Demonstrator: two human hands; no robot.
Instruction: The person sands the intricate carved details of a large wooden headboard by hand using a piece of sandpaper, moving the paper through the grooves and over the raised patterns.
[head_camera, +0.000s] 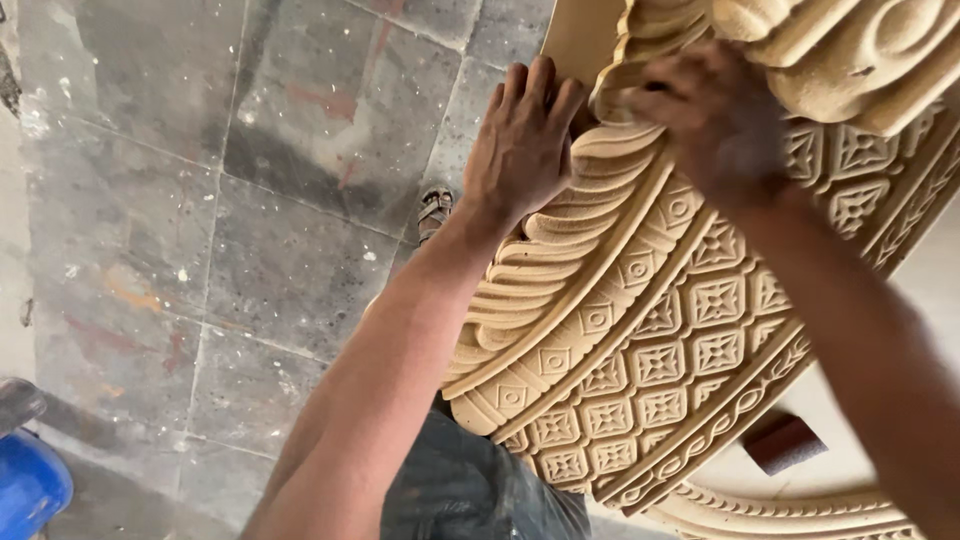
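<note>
Both hands press the carved column (660, 330): left fingers (530, 90) flat and extended, right fingers (650, 95) curled, blurred.

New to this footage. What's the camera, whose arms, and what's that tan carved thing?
One camera, worn on a person's head, looks down at their own two bare hands; no machine is involved. The left hand lies flat, fingers together, on the rim of a large tan carved panel, a curved piece with fluted ridges, rows of square flower tiles and a scrolled border. The right hand presses on the carving higher up; it is blurred, so whether it holds anything cannot be told. A small dark reddish block lies beneath the panel's lower edge. Below are a grey stone-tile floor, a sandalled foot and a blue container.
</note>
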